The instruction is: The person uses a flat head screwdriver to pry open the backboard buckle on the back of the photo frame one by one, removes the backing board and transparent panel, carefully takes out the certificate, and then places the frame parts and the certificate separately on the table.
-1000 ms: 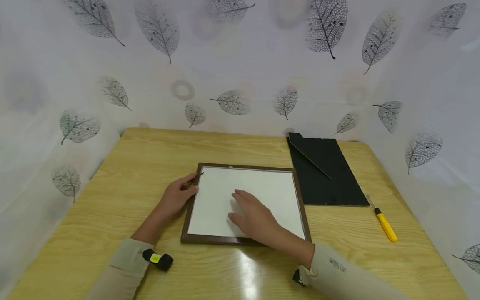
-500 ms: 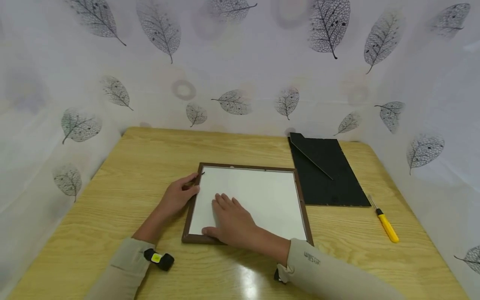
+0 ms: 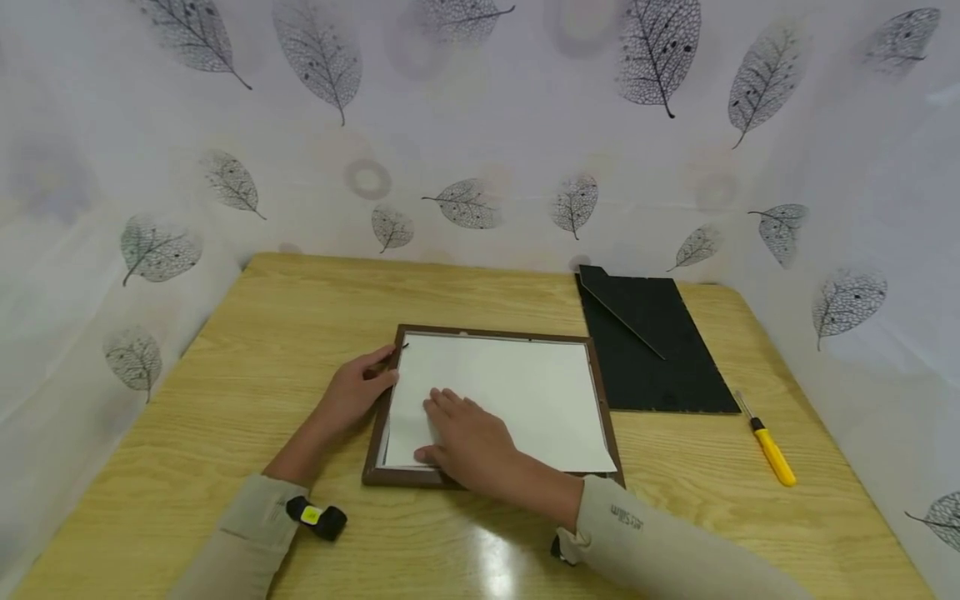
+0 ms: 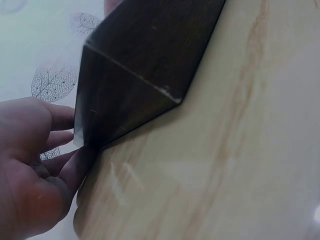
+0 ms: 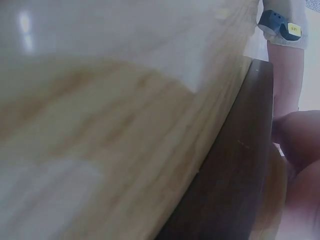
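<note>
A brown picture frame (image 3: pixel 405 477) lies on the table with a white sheet (image 3: pixel 525 392) inside it. My left hand (image 3: pixel 356 392) grips the frame's left side near the top corner. In the left wrist view, that hand's thumb and fingers (image 4: pixel 62 117) pinch the frame edge (image 4: pixel 145 55). Palm down, my right hand (image 3: pixel 468 437) rests on the sheet's lower left part, fingers relaxed. The sheet sits slightly askew, its lower right corner overlapping the frame's inner edge. The right wrist view shows mostly the frame's near side (image 5: pixel 225 165) and part of the right hand (image 5: pixel 305 150).
Beyond the frame's right side lies a black backing board (image 3: pixel 675 367) with a stand flap (image 3: pixel 607 296). A yellow-handled screwdriver (image 3: pixel 776 454) is near the table's right edge. A leaf-patterned curtain (image 3: pixel 487 125) surrounds the wooden table (image 3: pixel 315 292).
My right hand moved left across the sheet and came to rest on its lower left part. Since then the sheet has shifted and turned slightly in the frame. The left hand stayed put.
</note>
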`<state>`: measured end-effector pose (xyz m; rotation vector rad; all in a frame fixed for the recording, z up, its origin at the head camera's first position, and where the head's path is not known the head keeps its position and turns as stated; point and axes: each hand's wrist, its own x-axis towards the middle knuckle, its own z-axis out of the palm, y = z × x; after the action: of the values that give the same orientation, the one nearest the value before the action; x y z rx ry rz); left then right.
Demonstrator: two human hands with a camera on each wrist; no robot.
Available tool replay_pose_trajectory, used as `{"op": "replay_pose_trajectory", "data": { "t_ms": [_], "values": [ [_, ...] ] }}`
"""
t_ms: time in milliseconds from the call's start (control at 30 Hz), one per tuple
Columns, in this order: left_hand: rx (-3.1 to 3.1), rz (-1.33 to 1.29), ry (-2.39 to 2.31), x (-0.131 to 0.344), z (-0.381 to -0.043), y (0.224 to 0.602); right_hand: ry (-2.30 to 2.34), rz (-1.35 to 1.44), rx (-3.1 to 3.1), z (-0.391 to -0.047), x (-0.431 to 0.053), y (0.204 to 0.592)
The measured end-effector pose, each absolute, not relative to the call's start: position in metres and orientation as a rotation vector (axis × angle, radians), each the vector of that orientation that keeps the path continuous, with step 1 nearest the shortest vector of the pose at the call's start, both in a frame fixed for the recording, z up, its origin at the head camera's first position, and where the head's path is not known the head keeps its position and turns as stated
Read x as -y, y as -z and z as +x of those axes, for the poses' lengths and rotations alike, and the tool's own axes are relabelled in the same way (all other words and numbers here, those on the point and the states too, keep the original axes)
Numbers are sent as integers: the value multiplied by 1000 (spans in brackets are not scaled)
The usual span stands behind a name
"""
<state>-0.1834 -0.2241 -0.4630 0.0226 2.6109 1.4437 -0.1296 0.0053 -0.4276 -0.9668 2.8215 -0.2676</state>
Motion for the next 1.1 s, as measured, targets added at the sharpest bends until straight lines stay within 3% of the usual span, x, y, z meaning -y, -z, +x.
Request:
{"op": "replay_pose_trajectory", "data": {
  "t_ms": [400,1100],
  "values": [
    [-2640,69,-1441,223,-183,460,358,-1010,-2913,-131,-10,421],
    [-2632,76,-1505,225,-182,462,-153,-1220,-3118,-121,-5,398]
  ]
}}
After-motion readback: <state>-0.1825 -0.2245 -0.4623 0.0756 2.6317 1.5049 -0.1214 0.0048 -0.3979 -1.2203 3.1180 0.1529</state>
